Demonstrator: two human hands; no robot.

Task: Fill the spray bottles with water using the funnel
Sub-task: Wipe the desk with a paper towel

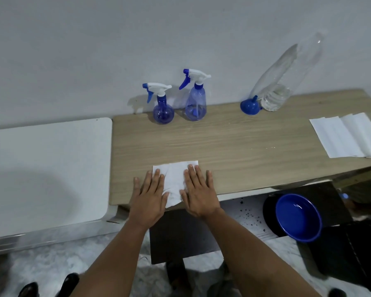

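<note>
Two blue spray bottles stand by the wall on the wooden table (234,142): a round one (162,108) on the left and a taller conical one (195,99) to its right. A blue funnel (250,106) lies upside down further right, touching a big clear plastic bottle (287,82) with a little water at its bottom. My left hand (148,196) and my right hand (198,189) press flat, fingers straight, on a white paper towel (175,179) at the table's front edge.
Folded white paper towels (347,136) lie at the table's right end. A blue bowl (298,217) sits on a dark surface below the table at the right. A white surface (45,168) adjoins the table on the left. The wall runs behind.
</note>
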